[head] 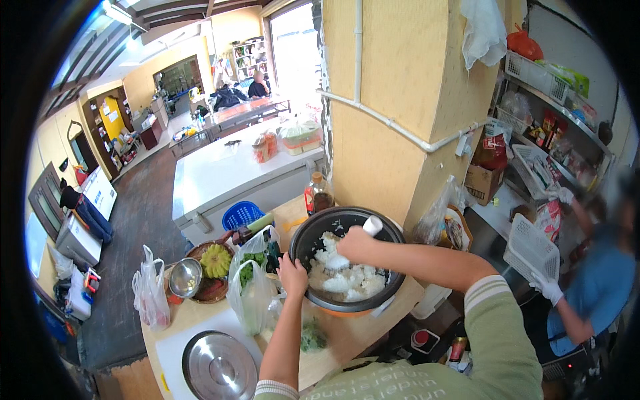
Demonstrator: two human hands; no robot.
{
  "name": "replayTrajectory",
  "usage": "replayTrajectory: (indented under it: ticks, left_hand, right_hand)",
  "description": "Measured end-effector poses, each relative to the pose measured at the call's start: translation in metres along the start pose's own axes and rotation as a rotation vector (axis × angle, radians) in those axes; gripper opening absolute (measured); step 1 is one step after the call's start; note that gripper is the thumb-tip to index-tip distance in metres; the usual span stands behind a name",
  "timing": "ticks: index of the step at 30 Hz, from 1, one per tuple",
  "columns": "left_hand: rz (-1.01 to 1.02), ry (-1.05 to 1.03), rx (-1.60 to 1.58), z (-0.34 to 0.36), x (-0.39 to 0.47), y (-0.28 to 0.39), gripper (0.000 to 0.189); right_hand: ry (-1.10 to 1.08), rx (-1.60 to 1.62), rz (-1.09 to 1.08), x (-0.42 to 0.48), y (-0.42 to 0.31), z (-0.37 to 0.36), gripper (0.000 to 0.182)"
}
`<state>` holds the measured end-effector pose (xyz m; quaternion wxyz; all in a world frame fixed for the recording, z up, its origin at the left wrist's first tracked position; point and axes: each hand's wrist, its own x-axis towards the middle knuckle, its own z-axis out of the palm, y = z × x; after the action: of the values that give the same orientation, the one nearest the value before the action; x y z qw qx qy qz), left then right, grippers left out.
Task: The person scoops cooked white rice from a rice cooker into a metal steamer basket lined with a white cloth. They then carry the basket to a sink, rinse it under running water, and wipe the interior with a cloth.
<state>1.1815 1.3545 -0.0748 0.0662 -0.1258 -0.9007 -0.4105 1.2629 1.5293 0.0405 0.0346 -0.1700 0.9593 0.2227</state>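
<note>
A big dark round pot [397, 280], orange below its rim, stands on the wooden table before me and holds cooked white rice [367, 285]. My right hand [359, 243] is closed around a white rice paddle or scoop [372, 226]. The tool's end stands out above my fist, and its lower part is down at the rice, partly hidden by the hand. My left hand [292, 274] grips the pot's near-left rim. A brown-capped bottle of dark liquid [319, 195] stands just behind the pot.
Left of the pot are plastic bags of greens [250, 295], a wicker basket [205, 299], a green squash [216, 261] and a steel bowl [185, 277]. A steel lid [220, 367] lies on a white board [172, 345]. At right, a gloved co-worker [592, 280] holds a white plastic basket [532, 247].
</note>
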Motion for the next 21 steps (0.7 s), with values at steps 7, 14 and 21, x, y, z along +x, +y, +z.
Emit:
replayTrajectory:
  ticks: [7, 14, 21]
  left_hand:
    - [0.018, 0.015, -0.056, 0.009, -0.003, 0.007, 0.039]
    - [0.034, 0.016, -0.043, 0.008, 0.002, 0.005, 0.043]
    - [-0.01, 0.05, 0.034, 0.006, 0.001, -0.014, 0.039]
  right_hand:
    - [-0.104, 0.076, -0.02, 0.026, -0.056, 0.09, 0.009]
    - [0.002, -0.076, 0.242, 0.043, 0.015, 0.07, 0.009]
    - [-0.016, -0.047, -0.267, 0.003, -0.019, 0.007, 0.01]
